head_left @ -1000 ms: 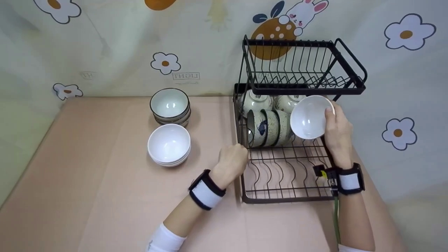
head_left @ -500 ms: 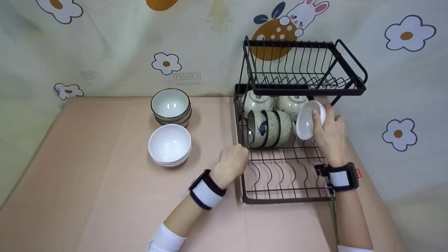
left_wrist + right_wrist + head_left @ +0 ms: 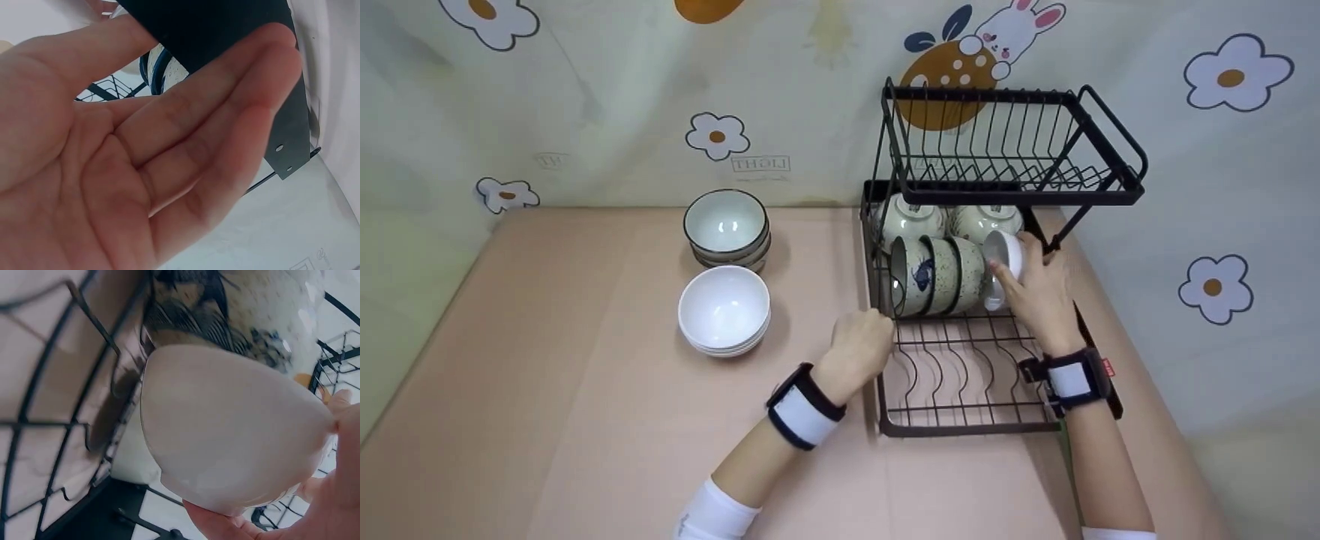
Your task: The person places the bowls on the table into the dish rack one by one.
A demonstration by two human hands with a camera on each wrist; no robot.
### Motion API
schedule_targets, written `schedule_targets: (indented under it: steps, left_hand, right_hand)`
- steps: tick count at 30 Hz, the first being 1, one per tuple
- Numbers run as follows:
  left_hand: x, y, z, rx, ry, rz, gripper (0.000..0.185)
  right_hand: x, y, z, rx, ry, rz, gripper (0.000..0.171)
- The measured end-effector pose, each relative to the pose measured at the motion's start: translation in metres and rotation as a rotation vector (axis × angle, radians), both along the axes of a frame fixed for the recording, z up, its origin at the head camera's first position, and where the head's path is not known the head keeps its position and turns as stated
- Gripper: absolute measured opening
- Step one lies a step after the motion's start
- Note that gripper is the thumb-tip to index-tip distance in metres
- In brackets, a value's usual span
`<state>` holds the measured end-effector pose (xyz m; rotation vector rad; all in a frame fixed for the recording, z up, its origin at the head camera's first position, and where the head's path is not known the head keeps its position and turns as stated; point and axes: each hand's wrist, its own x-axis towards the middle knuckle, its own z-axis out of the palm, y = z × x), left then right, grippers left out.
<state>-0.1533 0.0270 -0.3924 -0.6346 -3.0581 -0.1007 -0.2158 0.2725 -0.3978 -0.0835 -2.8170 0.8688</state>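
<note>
The head camera looks down over the dish rack (image 3: 960,360); both wrist cameras sit tight against it, sharing its wires.

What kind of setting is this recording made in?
Probably a staged tabletop set, not a real kitchen: a flower-print cloth backdrop, a plain pink table, and a black dish rack holding bowls.

One rack (image 3: 975,390), two bowl stacks (image 3: 724,300).
</note>
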Motion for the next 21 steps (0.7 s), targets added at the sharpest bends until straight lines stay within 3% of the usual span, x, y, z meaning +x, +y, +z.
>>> schedule_targets:
  steps: [11,21]
  left_hand:
    - [0.0,0.0,0.0,0.026,0.012,-0.014,0.006]
    - [0.001,0.001,0.001,0.019,0.002,-0.015,0.006]
  right_hand:
    - [-0.001,-0.004,-0.01,0.113,-0.014,0.102,0.08]
    - [-0.002,-0.003,-0.012,0.058,-0.079,0.159,0.078]
